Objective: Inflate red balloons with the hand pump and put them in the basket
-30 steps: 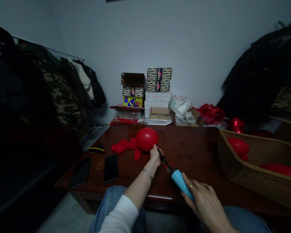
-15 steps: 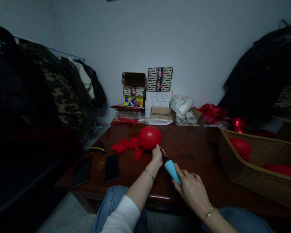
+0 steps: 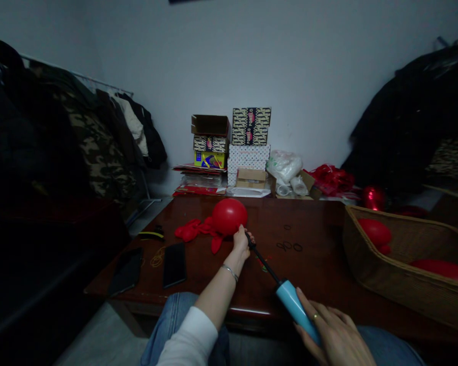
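Note:
A partly inflated red balloon (image 3: pixel 229 216) sits over the table, its neck pinched at the nozzle end of a hand pump. My left hand (image 3: pixel 242 243) is closed around that join, so the neck itself is hidden. The balloon pump (image 3: pixel 295 307) slants down to the right, its black rod showing between nozzle and light blue barrel. Wrapped around the barrel is my right hand (image 3: pixel 330 325), low at the front of the table. Just left of the balloon lie several limp red balloons (image 3: pixel 189 231).
A wicker basket (image 3: pixel 361 262) at right holds red balloons. Dark rings (image 3: pixel 290 247) lie right of centre. Two dark flat devices (image 3: pixel 174 264) and yellow bands (image 3: pixel 158 257) are at left on the wooden table (image 3: pixel 320 223). Stacked boxes (image 3: pixel 249 157) stand behind.
My right hand has drawn the pump's blue barrel down and right, exposing more black rod. My left hand stays at the balloon's neck; the balloon looks about the same size.

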`<state>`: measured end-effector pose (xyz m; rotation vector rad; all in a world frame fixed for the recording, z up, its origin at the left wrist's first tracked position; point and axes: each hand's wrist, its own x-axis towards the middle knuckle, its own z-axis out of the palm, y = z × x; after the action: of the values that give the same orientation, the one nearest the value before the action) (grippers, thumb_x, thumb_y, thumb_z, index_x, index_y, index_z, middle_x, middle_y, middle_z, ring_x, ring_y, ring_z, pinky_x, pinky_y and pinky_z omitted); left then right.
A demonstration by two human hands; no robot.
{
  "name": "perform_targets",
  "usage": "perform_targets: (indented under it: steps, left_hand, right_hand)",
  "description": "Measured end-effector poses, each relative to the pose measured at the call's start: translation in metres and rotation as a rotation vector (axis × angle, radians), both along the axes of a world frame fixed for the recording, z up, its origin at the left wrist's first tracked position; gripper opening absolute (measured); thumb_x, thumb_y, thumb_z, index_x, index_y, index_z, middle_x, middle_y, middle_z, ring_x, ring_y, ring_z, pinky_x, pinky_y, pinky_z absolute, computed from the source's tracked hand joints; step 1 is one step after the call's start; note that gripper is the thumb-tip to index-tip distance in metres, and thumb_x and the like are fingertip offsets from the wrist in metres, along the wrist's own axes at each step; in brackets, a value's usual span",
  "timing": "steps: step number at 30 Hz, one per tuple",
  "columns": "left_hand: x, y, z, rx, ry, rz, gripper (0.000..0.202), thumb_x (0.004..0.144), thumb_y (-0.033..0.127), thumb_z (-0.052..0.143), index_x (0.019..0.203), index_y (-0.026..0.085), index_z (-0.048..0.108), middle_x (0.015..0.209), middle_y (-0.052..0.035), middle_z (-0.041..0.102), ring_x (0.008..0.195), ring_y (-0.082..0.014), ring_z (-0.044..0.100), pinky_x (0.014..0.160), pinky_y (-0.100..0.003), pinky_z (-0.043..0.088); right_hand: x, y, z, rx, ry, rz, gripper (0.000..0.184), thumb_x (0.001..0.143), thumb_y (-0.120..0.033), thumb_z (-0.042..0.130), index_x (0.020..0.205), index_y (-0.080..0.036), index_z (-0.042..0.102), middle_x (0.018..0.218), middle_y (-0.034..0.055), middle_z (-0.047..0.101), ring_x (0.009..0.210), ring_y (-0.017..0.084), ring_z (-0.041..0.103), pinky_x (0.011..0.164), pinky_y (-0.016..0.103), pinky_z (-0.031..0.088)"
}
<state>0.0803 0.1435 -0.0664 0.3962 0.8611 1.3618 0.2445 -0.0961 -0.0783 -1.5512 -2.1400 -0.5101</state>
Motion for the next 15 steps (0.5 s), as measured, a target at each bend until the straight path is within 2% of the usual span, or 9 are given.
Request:
perform_targets:
  steps: [5,12,15]
  left_hand:
    - [0.004,-0.005,0.001,-0.008,-0.013,0.007,0.027,0.086,0.041,0.044,0.072,0.019,0.040,0.048,0.0055,0.040,0.036,-0.0066,0.038,0.038,-0.017,0.029]
    - [0.016,-0.019,0.002,-0.025,-0.054,-0.046,0.025,0.088,0.038,0.041,0.073,0.019,0.040,0.048,0.0049,0.041,0.036,-0.0069,0.038,0.039,-0.018,0.030]
    - [0.018,-0.020,0.002,-0.044,-0.062,-0.064,0.025,0.088,0.037,0.042,0.072,0.018,0.040,0.048,0.0048,0.041,0.036,-0.0070,0.038,0.040,-0.019,0.032]
  right_hand:
    - [-0.010,0.020,0.006,-0.119,0.020,-0.051,0.052,0.083,-0.036,0.050,0.133,-0.023,0.038,0.099,0.0037,0.065,0.082,0.016,0.061,0.077,0.031,0.039]
    - [-0.039,0.064,0.033,-0.241,-0.044,-0.164,0.047,0.085,-0.033,0.045,0.130,-0.019,0.043,0.090,0.0066,0.064,0.078,0.019,0.060,0.077,0.033,0.035]
    - [-0.049,0.077,0.037,-0.264,-0.055,-0.189,0.046,0.085,-0.032,0.046,0.128,-0.019,0.045,0.090,0.0072,0.064,0.077,0.019,0.060,0.077,0.033,0.034]
